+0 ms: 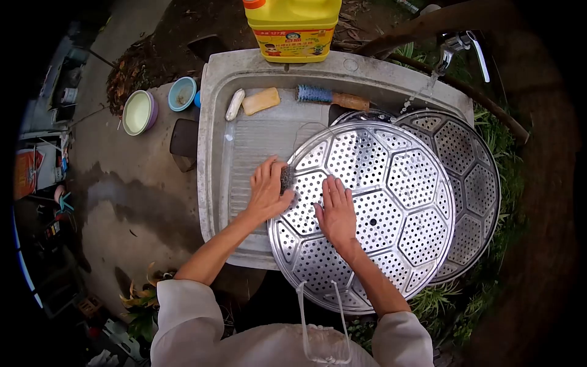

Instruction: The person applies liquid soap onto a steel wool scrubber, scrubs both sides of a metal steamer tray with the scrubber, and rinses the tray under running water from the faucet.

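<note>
A large round perforated metal steamer tray (413,177) lies across the right part of a stone sink (214,153). My left hand (268,188) is at the tray's left edge, its fingers closed around a dark grey steel wool scrubber (287,177). Flat on the tray's surface, left of its centre hole, rests my right hand (337,211), fingers stretched out and holding nothing. Behind and to the right, a second perforated tray (474,189) is partly covered by the first one.
A yellow jug (293,37) stands on the sink's back rim. Inside the basin lie a yellow soap bar (262,101), a white bar (235,104) and a blue-bristled brush (330,96). Water runs from the tap (449,52) at the upper right. Basins (139,112) sit on the ground at left.
</note>
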### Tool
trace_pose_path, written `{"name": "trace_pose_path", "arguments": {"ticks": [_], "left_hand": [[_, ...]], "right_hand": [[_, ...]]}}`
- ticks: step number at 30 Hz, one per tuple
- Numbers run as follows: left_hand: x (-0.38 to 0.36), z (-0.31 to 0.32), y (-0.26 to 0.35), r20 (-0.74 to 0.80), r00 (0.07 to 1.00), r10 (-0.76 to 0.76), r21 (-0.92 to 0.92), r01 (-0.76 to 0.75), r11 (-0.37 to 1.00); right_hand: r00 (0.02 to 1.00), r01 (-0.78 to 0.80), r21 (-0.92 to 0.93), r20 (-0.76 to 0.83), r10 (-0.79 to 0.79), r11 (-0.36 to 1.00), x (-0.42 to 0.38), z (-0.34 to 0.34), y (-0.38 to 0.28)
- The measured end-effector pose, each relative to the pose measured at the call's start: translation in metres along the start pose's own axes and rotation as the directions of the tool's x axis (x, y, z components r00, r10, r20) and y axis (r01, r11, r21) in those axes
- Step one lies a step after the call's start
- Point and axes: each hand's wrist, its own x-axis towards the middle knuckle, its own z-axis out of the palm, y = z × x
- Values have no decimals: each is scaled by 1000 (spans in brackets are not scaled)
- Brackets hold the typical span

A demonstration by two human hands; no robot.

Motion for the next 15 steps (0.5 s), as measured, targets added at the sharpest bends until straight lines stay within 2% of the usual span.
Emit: {"name": "trace_pose_path", "arguments": {"ticks": [2, 3, 4, 5, 6, 7, 8, 10, 11, 12, 14, 15], "left_hand": [[-22, -2, 11, 156, 983, 96, 283, -137, 949], [-30, -7, 10, 214, 977, -2, 285, -60, 957], [-34, -8, 10, 224, 975, -1, 286, -65, 956], [-40, -9, 10, 184, 982, -28, 180, -6, 984], [-43, -11, 12, 144, 988, -60, 71, 50, 996], [-35, -12, 27, 85, 993, 79, 39, -83, 996], [-23, -7, 42, 66, 989, 132, -19, -131, 991], [11, 12, 44, 177, 967, 184, 103, -204, 973], [30, 27, 35, 162, 974, 156, 192, -187, 963], [30, 41, 39, 170, 973, 154, 181, -185, 966], [29, 62, 54, 348, 856, 382, 70, -431, 900], [29, 69, 65, 416, 806, 421, 40, -478, 877]], "right_hand": [[1000, 5, 5, 18, -5, 1000, -3, -2, 0], [999, 20, 15, -34, -20, 1000, -3, -2, 0], [996, 29, 26, -86, -26, 999, -4, -2, -1], [997, 15, 36, -78, -12, 999, -8, -1, -2], [990, 50, 110, -138, -35, 993, -8, -2, -2], [977, 89, 175, -206, -52, 980, -7, -2, -1], [979, 76, 180, -200, -39, 981, -11, 0, -4], [947, 148, 223, -314, -72, 964, -23, 2, -10], [954, 172, 243, -283, -100, 955, -35, 4, -13], [946, 194, 217, -300, -124, 957, -40, 5, -14], [975, 143, 319, -206, -79, 937, -43, 0, -14], [975, 149, 330, -205, -83, 932, -44, 0, -16]]}}
